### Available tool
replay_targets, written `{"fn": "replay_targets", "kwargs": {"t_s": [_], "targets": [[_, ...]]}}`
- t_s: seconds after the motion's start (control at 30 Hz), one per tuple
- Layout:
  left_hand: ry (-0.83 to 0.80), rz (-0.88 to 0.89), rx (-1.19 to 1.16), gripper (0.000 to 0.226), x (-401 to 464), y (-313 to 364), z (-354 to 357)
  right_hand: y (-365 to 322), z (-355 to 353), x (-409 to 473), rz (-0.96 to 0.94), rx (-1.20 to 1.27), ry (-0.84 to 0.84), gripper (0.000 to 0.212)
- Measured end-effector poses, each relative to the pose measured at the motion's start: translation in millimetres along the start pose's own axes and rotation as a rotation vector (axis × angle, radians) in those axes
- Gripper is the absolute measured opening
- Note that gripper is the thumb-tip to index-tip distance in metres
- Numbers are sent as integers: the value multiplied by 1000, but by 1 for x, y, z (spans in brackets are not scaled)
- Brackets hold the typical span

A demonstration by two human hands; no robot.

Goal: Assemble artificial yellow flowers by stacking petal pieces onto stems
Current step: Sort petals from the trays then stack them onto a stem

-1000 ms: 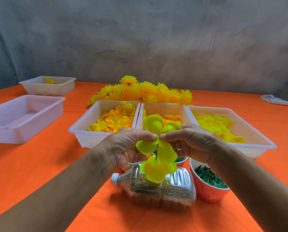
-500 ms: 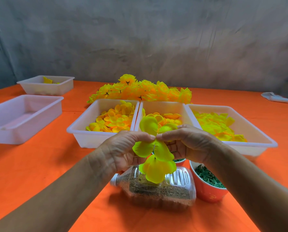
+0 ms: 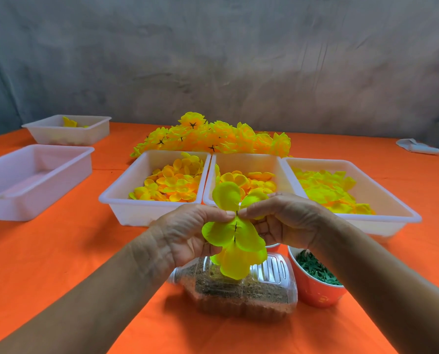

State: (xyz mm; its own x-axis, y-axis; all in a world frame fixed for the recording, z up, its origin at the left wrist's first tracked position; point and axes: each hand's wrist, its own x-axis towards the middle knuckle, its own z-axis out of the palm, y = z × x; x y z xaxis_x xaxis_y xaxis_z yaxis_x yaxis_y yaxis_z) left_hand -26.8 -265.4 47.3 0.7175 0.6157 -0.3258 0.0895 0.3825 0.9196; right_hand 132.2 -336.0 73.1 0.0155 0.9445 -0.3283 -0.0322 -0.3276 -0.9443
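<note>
Hands meet in the middle, near the front edge of the orange surface (image 3: 47, 251). The left hand (image 3: 185, 236) and the right hand (image 3: 284, 221) each pinch the top of a thin dark stem (image 3: 236, 221) between thumb and finger. Their fingertips almost touch. Big yellow petal pieces (image 3: 236, 241) are already on the stem, some above the fingers and some below.

The stem seems to stand up from a clear bottle (image 3: 238, 287) that lies on its side and is full of sand. A red cup (image 3: 315, 284) of small green bits sits just beside the bottle, on the right.

Behind the hands are three white trays in a row: a left tray (image 3: 126, 198), a middle tray (image 3: 251, 162) and a right tray (image 3: 382, 190). Each holds loose yellow petals. A pile of finished flowers (image 3: 218, 139) lies behind them, toward the back edge. Two more trays sit near the left edge.

I think this is the stacking step. A petal piece is being pushed down the stem. Next, the fingers likely need to slide it down snug on the others, keep the stem straight, and then fetch another piece from a tray.
</note>
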Motion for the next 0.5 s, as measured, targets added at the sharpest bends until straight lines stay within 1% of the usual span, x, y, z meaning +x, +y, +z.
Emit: {"fn": "replay_targets", "kwargs": {"t_s": [0.07, 0.13, 0.2, 0.33, 0.5], "targets": [[14, -13, 1, 53, -1, -2, 3, 2, 0, 1, 11, -22, 11, 9], [29, -17, 5, 52, -2, -2, 3, 3, 0, 2, 19, -42, 29, 2], [52, -15, 12, 40, -3, 1, 3, 2, 0, 1, 23, -51, 39, 3], [74, 31, 8, 48, -3, 3, 2, -1, 1, 0, 6, -74, 52, 13], [106, 86, -5, 46, -2, 1, 4, 0, 0, 0, -20, -128, 98, 10]]}}
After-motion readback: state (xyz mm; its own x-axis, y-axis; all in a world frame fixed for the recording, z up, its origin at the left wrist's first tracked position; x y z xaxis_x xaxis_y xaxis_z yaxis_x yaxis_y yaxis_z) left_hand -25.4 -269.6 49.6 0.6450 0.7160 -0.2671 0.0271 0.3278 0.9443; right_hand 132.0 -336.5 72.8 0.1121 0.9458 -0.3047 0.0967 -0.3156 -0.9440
